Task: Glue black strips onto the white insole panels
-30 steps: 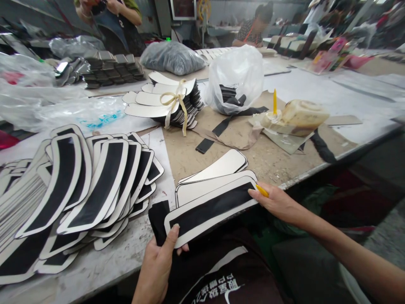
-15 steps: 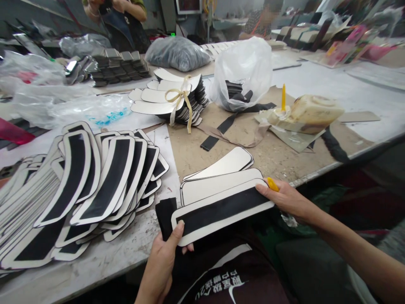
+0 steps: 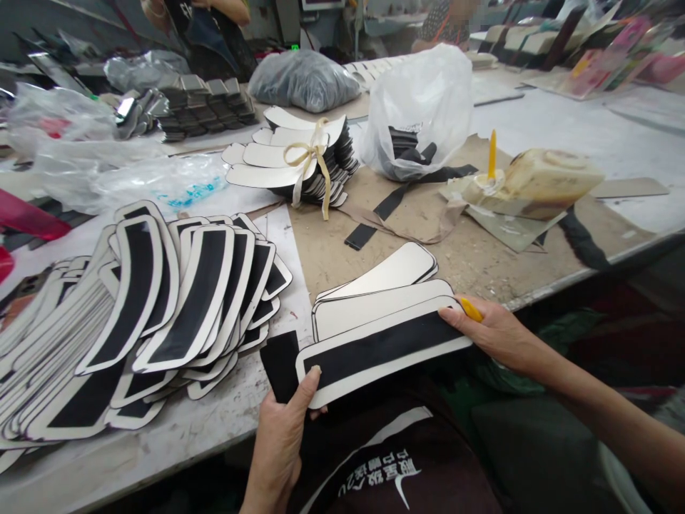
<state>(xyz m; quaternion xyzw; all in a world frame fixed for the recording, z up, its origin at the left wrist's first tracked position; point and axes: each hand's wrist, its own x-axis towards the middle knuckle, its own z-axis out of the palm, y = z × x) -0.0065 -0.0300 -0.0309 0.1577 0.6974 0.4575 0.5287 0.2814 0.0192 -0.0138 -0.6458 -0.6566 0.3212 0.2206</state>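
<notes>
Across the worn worktable [image 3: 481,264] spread fanned black-and-white panels [image 3: 160,300]. Nearer the edge, the left hand [image 3: 281,442] and right hand [image 3: 495,332] pinch opposite ends of 1 black-striped panel [image 3: 382,350], fingers clamped on it, above 2 plain panels [image 3: 382,289]. A yellow tool [image 3: 472,309] sits in the right hand.

The long piece [image 3: 382,350] at lower centre looks like smooth, faintly glossy cream sheet with a matt black cloth-like strip down its middle, as do the fanned pieces [image 3: 160,307] at left. The table [image 3: 203,428] is rough and scuffed, its centre covered by dull brown paper [image 3: 465,264]. The bag [image 3: 422,100] at upper centre is thin, translucent, crinkled plastic.
</notes>
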